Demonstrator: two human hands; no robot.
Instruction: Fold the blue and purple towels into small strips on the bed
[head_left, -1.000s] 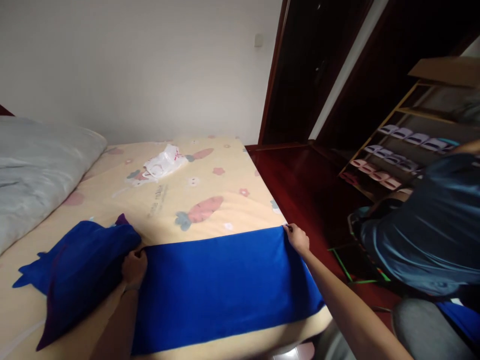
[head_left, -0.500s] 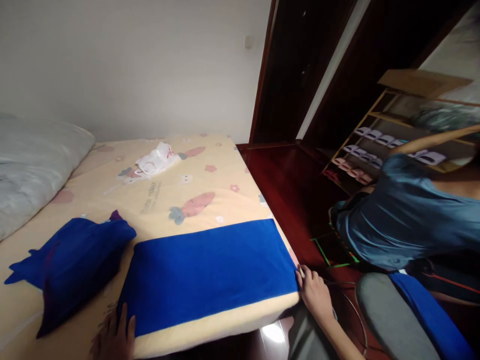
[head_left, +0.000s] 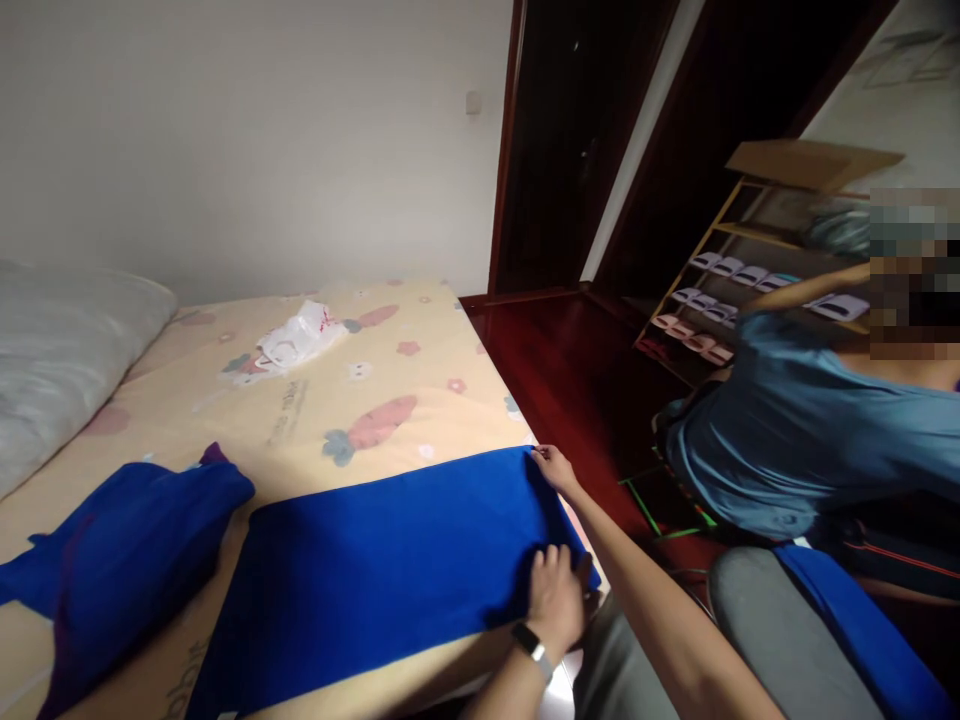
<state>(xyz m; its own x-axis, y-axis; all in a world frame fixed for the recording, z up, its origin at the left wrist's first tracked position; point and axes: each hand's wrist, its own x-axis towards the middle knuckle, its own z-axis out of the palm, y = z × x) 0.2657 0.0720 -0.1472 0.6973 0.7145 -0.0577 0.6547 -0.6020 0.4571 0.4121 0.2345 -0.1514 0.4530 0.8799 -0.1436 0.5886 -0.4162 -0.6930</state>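
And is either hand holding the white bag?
No, the left hand and right hand are at the flat blue cloth, apart from the white bag.

A flat blue cloth [head_left: 390,560] lies on a yellow sheet [head_left: 427,340] with pink carrots [head_left: 384,422]. The bare right hand [head_left: 553,467] pinches the cloth's far right corner, and the bare left hand [head_left: 556,598], with a dark watch [head_left: 529,641], is by the near one. A crumpled blue cloth with purple edges [head_left: 142,550] lies to the left, a white plastic bag [head_left: 300,336] farther back.

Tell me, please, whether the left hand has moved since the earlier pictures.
Yes, the left hand has moved right across the bed, nearing the right hand.
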